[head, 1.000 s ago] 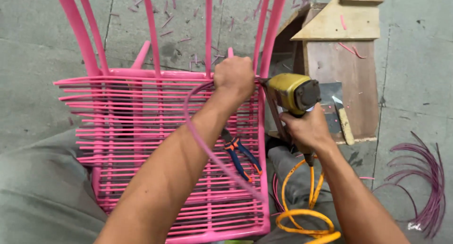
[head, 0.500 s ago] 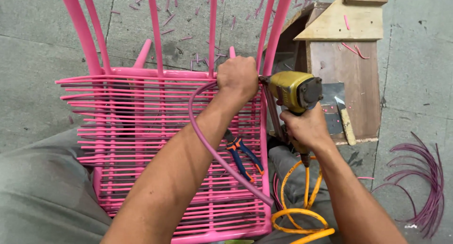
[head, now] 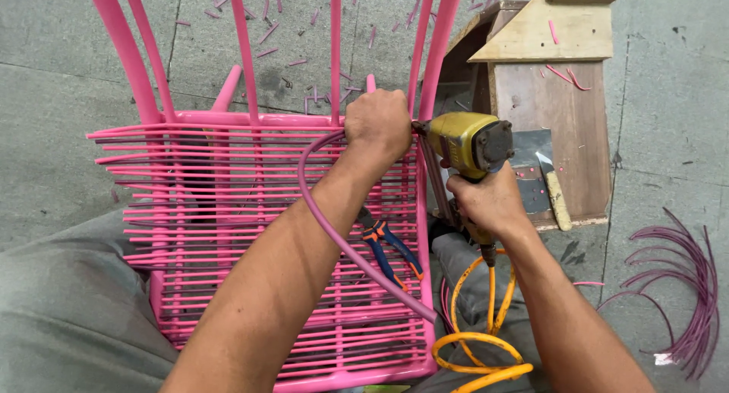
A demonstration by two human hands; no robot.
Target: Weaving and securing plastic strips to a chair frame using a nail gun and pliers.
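A: Weaving looked well along: most of the pink chair frame [head: 250, 119] seat was already crossed with taut pink strands [head: 228, 233], while the back uprights toward twelve o'clock were bare, so that part seemed left to do.

B: And the left hand [head: 377, 123]?

A: It was closed in a fist at the rear seat rail, toward one o'clock of the seat, pinching the end of a mauve cord [head: 334, 233] that looped down to five o'clock.

B: The pliers [head: 391, 245]?

A: Lying loose on the seat, touched by neither hand.

B: The right hand [head: 486, 203]?

A: Wrapped tight round the grip of the yellow pneumatic stapler [head: 465, 142], its nose just beside the left fist; an orange air hose [head: 478, 340] coiled toward six o'clock. More cut cords [head: 683, 287] lay at three o'clock.
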